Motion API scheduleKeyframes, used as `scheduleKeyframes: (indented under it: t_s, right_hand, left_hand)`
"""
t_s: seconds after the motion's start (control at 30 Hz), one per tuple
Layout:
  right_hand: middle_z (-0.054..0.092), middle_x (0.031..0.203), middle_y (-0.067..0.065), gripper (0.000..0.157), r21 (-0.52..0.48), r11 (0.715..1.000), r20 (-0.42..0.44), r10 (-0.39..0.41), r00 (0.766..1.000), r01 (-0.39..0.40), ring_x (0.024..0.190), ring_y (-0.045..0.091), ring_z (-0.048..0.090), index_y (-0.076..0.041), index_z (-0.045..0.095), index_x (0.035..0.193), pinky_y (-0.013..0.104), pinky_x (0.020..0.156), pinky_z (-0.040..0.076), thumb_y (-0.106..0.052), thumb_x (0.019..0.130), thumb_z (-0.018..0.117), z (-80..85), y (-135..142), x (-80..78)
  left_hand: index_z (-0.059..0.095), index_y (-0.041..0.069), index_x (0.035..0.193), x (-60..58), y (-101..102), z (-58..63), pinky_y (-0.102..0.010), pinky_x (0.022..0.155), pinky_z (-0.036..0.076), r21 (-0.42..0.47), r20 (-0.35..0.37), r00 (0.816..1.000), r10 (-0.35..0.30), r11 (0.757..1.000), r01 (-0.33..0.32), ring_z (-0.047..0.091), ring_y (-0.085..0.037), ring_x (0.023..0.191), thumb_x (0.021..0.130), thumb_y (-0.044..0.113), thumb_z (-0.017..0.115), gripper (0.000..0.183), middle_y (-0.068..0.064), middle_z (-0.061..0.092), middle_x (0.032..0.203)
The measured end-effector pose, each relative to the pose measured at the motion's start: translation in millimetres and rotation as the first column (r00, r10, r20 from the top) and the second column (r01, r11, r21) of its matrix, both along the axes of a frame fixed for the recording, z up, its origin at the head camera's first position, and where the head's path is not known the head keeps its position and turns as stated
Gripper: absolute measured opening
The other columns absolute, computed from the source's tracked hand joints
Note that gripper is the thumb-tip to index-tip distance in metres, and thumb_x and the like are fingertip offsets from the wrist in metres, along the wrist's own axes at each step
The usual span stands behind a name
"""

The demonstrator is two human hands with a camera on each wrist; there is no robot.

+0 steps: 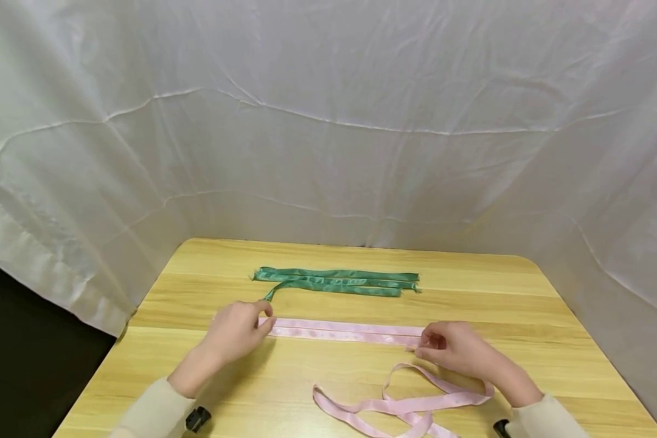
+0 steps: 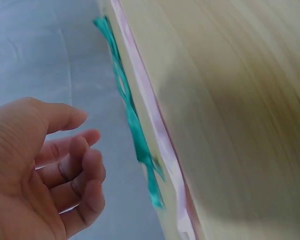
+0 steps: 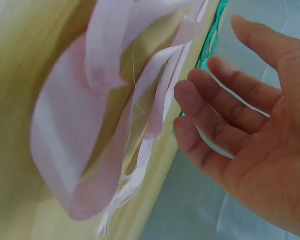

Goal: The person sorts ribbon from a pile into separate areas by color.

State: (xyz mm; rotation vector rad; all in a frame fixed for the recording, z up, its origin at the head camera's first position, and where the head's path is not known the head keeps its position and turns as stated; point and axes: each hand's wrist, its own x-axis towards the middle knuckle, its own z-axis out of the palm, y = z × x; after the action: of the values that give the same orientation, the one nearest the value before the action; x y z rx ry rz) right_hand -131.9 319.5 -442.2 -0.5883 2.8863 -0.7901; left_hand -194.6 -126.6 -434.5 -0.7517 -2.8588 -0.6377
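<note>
Two pink ribbon strips (image 1: pixel 339 331) lie side by side across the table. My left hand (image 1: pixel 235 331) is at their left end; in the left wrist view its fingers are loosely bent, with a gap to the thumb and nothing held. At the right end is my right hand (image 1: pixel 462 348); the right wrist view shows its fingers (image 3: pixel 204 112) spread and apart from the ribbon. A longer pink ribbon (image 1: pixel 432 403) lies in loose loops below the right hand. Whether fingertips touch the strips is hard to tell.
Several green ribbon strips (image 1: pixel 339 283) lie behind the pink ones, with frayed ends; one bends toward the left hand. The wooden table (image 1: pixel 208 261) has rounded far corners. White cloth (image 1: pixel 328 164) hangs around its back and sides.
</note>
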Motion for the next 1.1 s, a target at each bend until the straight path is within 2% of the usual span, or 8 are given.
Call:
scheduleKeyframes:
  t_s: [0.17, 0.27, 0.43, 0.6, 0.77, 0.97, 1.1]
  right_hand:
    - [0.052, 0.073, -0.012, 0.023, -0.006, 1.0, 0.084, -0.015, 0.996, 0.016, 0.066, 0.001, 0.044, -0.024, 0.066, 0.09, 0.022, 0.06, 0.037, -0.042, 0.092, 0.081, -3.4, -6, 5.0]
    - [0.05, 0.073, -0.011, 0.026, -0.001, 1.0, 0.124, -0.031, 0.992, 0.031, 0.066, 0.001, 0.043, -0.023, 0.064, 0.088, 0.023, 0.061, 0.035, -0.041, 0.09, 0.083, -3.3, -10, 7.7]
    - [0.052, 0.073, -0.013, 0.017, -0.007, 1.0, 0.116, -0.006, 0.993, 0.007, 0.067, 0.0, 0.044, -0.022, 0.066, 0.087, 0.022, 0.061, 0.038, -0.025, 0.091, 0.082, -6.5, -16, 9.8]
    - [0.058, 0.074, -0.016, 0.012, -0.034, 0.999, 0.072, 0.043, 0.996, -0.04, 0.067, -0.004, 0.046, -0.019, 0.071, 0.086, 0.021, 0.061, 0.043, -0.016, 0.098, 0.073, -13.8, -19, 9.5]
    - [0.056, 0.071, -0.017, 0.015, -0.079, 0.995, 0.042, 0.06, 0.997, -0.057, 0.064, -0.004, 0.046, -0.02, 0.071, 0.085, 0.02, 0.06, 0.043, -0.019, 0.101, 0.071, -11.7, -27, 8.8]
    - [0.058, 0.072, -0.015, 0.013, -0.175, 0.982, 0.069, 0.089, 0.994, -0.076, 0.064, -0.003, 0.051, -0.016, 0.071, 0.088, 0.021, 0.059, 0.046, -0.018, 0.101, 0.069, -2.3, -41, 8.5]
    - [0.06, 0.076, -0.015, 0.011, -0.204, 0.973, 0.048, 0.121, 0.991, -0.109, 0.067, -0.003, 0.052, -0.015, 0.072, 0.091, 0.021, 0.061, 0.048, -0.018, 0.101, 0.069, 1.7, -50, 7.8]
  left_hand:
    - [0.077, 0.012, 0.095, 4.1, 22, 0.7, -0.02, 0.049, 0.035, 0.041, -0.008, 0.998, -0.063, 0.997, 0.063, 0.041, -0.001, 0.053, 0.095, 0.018, 0.076, 0.007, 0.012, 0.051, 0.061]
    - [0.077, 0.011, 0.095, 5.7, 36, -1.4, -0.02, 0.053, 0.039, 0.059, -0.013, 0.994, -0.107, 0.992, 0.107, 0.044, -0.001, 0.058, 0.095, 0.018, 0.075, 0.007, 0.01, 0.057, 0.067]
    - [0.078, 0.008, 0.097, 9.3, 60, -5.9, -0.021, 0.06, 0.045, 0.078, -0.014, 0.982, -0.189, 0.979, 0.19, 0.053, -0.004, 0.067, 0.095, 0.016, 0.074, 0.009, 0.004, 0.066, 0.076]
    - [0.079, 0.003, 0.102, 13.6, 83, -8.3, -0.022, 0.064, 0.047, 0.084, 0.048, 0.961, -0.273, 0.96, 0.268, 0.056, -0.005, 0.071, 0.098, 0.017, 0.072, 0.016, -0.001, 0.071, 0.083]
    - [0.079, 0.003, 0.109, 17.3, 104, -8.1, -0.02, 0.065, 0.047, 0.069, 0.079, 0.941, -0.33, 0.943, 0.325, 0.055, -0.003, 0.071, 0.099, 0.022, 0.071, 0.023, -0.001, 0.073, 0.086]
    - [0.078, 0.008, 0.117, 25.0, 128, -5.7, -0.02, 0.072, 0.052, 0.043, 0.097, 0.913, -0.396, 0.918, 0.394, 0.066, -0.004, 0.081, 0.102, 0.036, 0.07, 0.033, -0.002, 0.079, 0.098]
    - [0.078, 0.012, 0.12, 29.7, 140, -9.1, -0.02, 0.073, 0.052, 0.005, 0.073, 0.906, -0.417, 0.908, 0.418, 0.069, -0.004, 0.085, 0.1, 0.045, 0.07, 0.039, 0.0, 0.08, 0.102]
